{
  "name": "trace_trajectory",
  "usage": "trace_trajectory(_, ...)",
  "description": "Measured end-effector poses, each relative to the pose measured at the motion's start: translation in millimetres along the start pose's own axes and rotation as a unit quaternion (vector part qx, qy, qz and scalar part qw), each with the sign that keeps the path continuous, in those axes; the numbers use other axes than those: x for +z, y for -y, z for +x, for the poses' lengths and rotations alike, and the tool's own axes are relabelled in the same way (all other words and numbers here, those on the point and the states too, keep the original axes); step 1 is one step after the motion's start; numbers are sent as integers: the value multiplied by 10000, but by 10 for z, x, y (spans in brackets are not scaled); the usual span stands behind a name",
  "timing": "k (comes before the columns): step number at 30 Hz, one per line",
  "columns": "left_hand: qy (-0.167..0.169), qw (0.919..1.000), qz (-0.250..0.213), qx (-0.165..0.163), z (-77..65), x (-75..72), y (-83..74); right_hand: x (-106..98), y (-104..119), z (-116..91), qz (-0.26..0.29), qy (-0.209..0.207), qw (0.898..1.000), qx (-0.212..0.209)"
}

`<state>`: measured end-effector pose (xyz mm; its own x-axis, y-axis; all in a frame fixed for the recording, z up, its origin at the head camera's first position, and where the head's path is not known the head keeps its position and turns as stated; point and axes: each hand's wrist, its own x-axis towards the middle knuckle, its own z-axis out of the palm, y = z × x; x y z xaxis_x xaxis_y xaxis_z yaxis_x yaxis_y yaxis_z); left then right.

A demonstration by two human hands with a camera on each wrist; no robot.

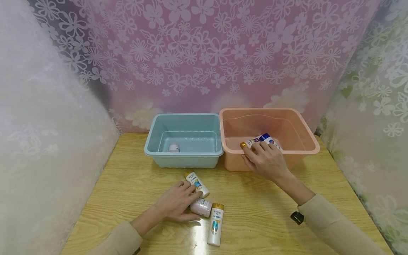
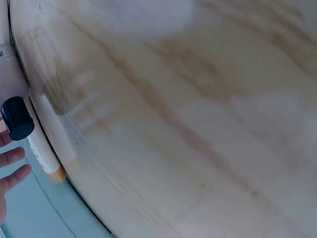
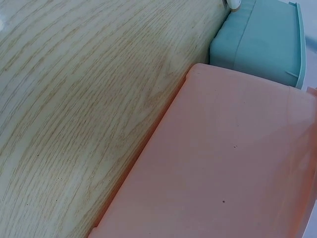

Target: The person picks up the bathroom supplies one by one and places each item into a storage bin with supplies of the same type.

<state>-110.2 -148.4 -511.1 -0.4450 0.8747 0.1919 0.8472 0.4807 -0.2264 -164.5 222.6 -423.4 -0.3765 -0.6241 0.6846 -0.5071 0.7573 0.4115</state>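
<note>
My left hand (image 1: 176, 203) reaches over the table, its fingers and thumb spread around the capped end of a small pink bottle (image 1: 201, 207). In the left wrist view the bottle's black cap (image 2: 18, 119) sits near my loosely spread fingers (image 2: 11, 157). A white gold-capped shampoo bottle (image 1: 198, 184) lies just beyond those fingers; a second white shampoo bottle (image 1: 216, 225) lies at the pink bottle's right. My right hand (image 1: 267, 161) is at the peach bin's front rim, thumb outside, fingers overlapping a gold-capped bottle (image 1: 251, 142) and a blue-capped bottle (image 1: 265, 137); I cannot tell whether it grips.
The teal bin (image 1: 188, 160) holds a small pink bottle (image 1: 174, 147) and stands against the peach bin (image 1: 234, 161) at the table's back. A floral curtain (image 1: 204, 63) hangs behind, with more curtain at both sides. Wood-grain table (image 1: 127, 184) surface lies in front of the bins.
</note>
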Motion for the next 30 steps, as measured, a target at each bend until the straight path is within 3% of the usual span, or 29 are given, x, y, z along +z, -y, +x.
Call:
trace_trajectory(15,153,9997,163,44,0,68,-90,0,-1,0,19,45,10000,14)
trace_trajectory(23,-58,9997,212,126,22,85,-100,-12,-5,-7,15,101,9999,-7)
trace_trajectory(30,7,9997,206,159,36,112,-114,-5,-13,-12,21,70,10000,-26)
